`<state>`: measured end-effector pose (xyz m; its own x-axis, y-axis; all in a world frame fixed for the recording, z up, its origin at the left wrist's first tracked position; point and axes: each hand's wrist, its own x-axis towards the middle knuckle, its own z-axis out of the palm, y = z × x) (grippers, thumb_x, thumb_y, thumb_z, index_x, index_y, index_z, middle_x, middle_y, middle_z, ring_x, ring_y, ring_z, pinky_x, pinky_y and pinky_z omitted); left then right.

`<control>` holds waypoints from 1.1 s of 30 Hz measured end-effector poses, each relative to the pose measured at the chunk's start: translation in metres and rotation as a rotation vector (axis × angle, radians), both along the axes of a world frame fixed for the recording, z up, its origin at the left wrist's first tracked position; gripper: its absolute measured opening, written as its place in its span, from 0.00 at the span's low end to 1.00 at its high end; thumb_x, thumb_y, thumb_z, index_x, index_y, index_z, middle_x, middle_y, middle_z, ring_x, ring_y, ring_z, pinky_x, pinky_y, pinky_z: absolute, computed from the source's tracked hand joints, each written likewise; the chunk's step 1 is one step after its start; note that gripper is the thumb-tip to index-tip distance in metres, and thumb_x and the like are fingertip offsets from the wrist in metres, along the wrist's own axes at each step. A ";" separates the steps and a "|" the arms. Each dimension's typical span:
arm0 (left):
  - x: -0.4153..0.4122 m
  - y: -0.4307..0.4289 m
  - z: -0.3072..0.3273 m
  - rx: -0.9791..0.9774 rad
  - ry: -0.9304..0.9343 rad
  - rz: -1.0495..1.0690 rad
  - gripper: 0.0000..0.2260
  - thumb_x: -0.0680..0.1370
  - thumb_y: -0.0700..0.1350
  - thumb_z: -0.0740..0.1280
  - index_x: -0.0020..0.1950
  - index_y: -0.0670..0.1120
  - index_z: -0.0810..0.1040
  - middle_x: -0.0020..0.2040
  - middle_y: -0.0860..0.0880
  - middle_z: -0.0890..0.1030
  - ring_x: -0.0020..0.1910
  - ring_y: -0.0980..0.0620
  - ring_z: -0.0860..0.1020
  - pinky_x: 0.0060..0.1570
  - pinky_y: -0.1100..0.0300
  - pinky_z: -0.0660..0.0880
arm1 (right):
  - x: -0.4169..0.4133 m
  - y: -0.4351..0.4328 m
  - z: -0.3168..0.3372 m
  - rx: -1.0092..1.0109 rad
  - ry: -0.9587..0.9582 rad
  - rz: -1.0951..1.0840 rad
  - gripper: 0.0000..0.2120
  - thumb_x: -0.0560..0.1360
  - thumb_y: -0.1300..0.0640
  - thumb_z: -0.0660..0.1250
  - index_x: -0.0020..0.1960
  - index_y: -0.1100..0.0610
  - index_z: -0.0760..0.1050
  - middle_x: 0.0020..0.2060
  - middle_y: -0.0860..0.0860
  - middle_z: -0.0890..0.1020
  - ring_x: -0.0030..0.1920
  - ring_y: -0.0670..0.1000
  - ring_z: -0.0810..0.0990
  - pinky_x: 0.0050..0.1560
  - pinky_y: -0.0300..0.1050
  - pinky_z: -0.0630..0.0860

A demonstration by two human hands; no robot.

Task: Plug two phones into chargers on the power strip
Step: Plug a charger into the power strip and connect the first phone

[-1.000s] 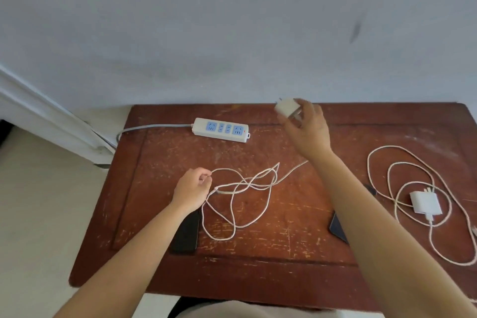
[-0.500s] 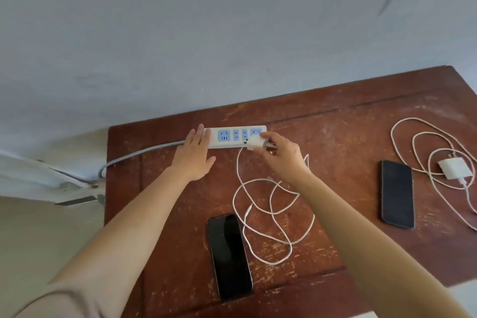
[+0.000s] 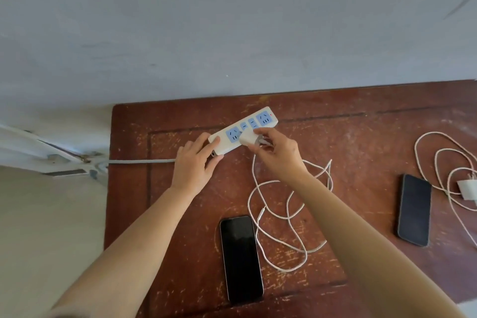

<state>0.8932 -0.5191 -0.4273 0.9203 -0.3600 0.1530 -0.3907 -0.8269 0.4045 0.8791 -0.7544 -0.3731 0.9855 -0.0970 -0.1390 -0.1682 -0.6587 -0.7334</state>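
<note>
A white power strip (image 3: pixel 260 119) with blue sockets lies tilted at the back of the wooden table (image 3: pixel 361 137). My left hand (image 3: pixel 197 162) grips its left end, lifting it slightly. My right hand (image 3: pixel 277 153) holds a white charger block (image 3: pixel 248 139) against the strip's front side, near the left blue socket. Its white cable (image 3: pixel 289 204) loops over the table behind a black phone (image 3: pixel 241 258) lying near the front edge. A second dark phone (image 3: pixel 414 209) lies to the right, beside a second white charger (image 3: pixel 467 190) and its coiled cable (image 3: pixel 436 162).
The strip's grey cord (image 3: pixel 139 161) runs left off the table's edge. A grey wall rises directly behind the table. A white door frame (image 3: pixel 38 147) and pale floor lie to the left.
My left hand closed on the strip's left end and tilted the strip. My right hand moved the charger block leftward along the strip. The view shifted closer and left.
</note>
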 end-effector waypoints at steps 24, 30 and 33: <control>-0.004 -0.007 -0.023 0.196 -0.005 0.181 0.29 0.83 0.62 0.56 0.72 0.41 0.70 0.75 0.41 0.71 0.76 0.43 0.66 0.75 0.39 0.57 | 0.049 0.052 0.059 -0.637 0.061 0.430 0.17 0.81 0.47 0.62 0.60 0.57 0.81 0.53 0.59 0.81 0.49 0.58 0.82 0.41 0.45 0.69; -0.003 -0.007 -0.025 0.205 -0.030 0.193 0.28 0.83 0.62 0.56 0.71 0.41 0.71 0.75 0.42 0.71 0.76 0.43 0.66 0.75 0.39 0.57 | 0.071 0.057 0.064 -0.534 0.196 0.457 0.18 0.80 0.48 0.64 0.61 0.58 0.82 0.58 0.56 0.83 0.58 0.56 0.79 0.54 0.47 0.75; -0.002 -0.007 -0.025 0.207 -0.024 0.193 0.28 0.83 0.62 0.56 0.71 0.41 0.71 0.75 0.42 0.71 0.76 0.43 0.66 0.75 0.40 0.57 | 0.081 0.057 0.066 -0.468 0.313 0.446 0.18 0.79 0.46 0.67 0.62 0.56 0.83 0.60 0.54 0.84 0.60 0.56 0.79 0.57 0.49 0.77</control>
